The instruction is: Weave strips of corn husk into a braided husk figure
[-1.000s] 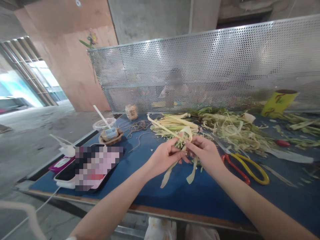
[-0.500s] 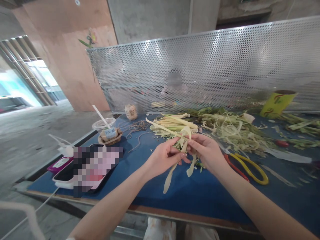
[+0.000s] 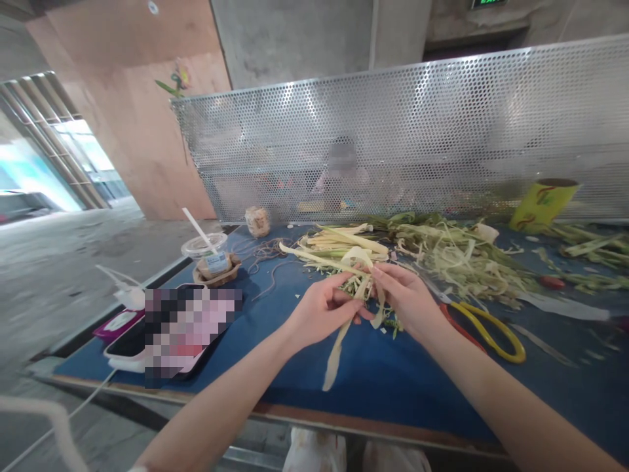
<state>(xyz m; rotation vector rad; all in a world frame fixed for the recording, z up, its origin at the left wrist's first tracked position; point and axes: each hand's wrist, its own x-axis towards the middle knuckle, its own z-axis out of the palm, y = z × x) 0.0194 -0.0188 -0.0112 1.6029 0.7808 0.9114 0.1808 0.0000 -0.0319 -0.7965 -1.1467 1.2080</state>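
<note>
My left hand (image 3: pixel 328 311) is closed around a small bundle of thin green stems (image 3: pixel 354 286) and a pale, flat leaf strip (image 3: pixel 334 362), whose loose end hangs over the blue table. My right hand (image 3: pixel 407 296) pinches the strip between thumb and fingers, just right of the bundle. Above the fingers the strip bends into a loop, and a long pale stalk points left from there. Part of the bundle is hidden by my fingers. Beyond my hands lies a pile of pale yellow-green stalks (image 3: pixel 339 241). Red-and-yellow-handled scissors (image 3: pixel 491 331) rest beside my right forearm.
A heap of leafy trimmings (image 3: pixel 457 262) and a yellow tube (image 3: pixel 544 206) are at the back right. To the left are a lidded cup (image 3: pixel 215 262) with a straw, loose twine (image 3: pixel 268 252) and a phone (image 3: pixel 137 334). A perforated metal screen (image 3: pixel 295 144) borders the back.
The strip's loop above my fingers has widened and leans left. The pale stalk's tip has shifted slightly left and down. My right fingers have moved a little on the strip; my left hand stays put.
</note>
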